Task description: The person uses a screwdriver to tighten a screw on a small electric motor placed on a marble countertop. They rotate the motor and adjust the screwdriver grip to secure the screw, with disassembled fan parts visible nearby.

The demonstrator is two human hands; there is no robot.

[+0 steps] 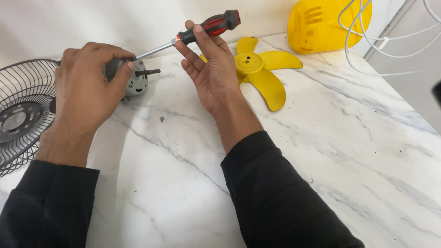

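Note:
My left hand [87,87] grips a small grey fan motor [135,82] on the white marble table [321,151]; the motor's dark shaft points right. My right hand [211,69] holds a screwdriver [206,28] with a red and black handle between thumb and fingertips, palm up and fingers loosely spread. The screwdriver's metal shank slants down-left and its tip meets the top of the motor beside my left thumb. Both forearms wear black sleeves.
A yellow fan blade [259,69] lies flat just right of my right hand. Behind it stands a yellow fan housing [321,25] with white wire guard loops [390,41]. A dark wire fan grille [23,110] lies at the left edge. A tiny screw [161,119] rests on the marble.

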